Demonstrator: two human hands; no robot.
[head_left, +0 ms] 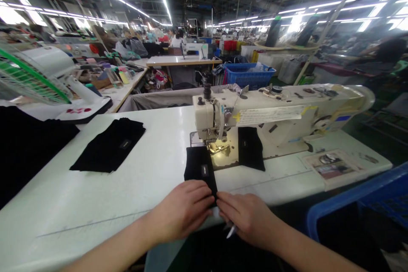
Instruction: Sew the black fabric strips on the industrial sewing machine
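Observation:
A black fabric piece (pixel 196 162) with a small label lies at the needle area of the sewing machine (pixel 255 106). My left hand (pixel 183 208) rests on its near end, fingers bent over the cloth. My right hand (pixel 244 216) pinches the right edge of the same end, and a small metal tool (pixel 231 231) sticks out below its fingers. Another labelled black piece (pixel 250 148) lies under the machine arm. On the left of the table sits a stack of black pieces (pixel 106 146), also labelled.
A large black cloth (pixel 28 148) covers the far left. A fan (pixel 51 76) stands behind it. At the lower right is a blue basket (pixel 357 193) with dark fabric. A blue crate (pixel 250 77) stands beyond the machine.

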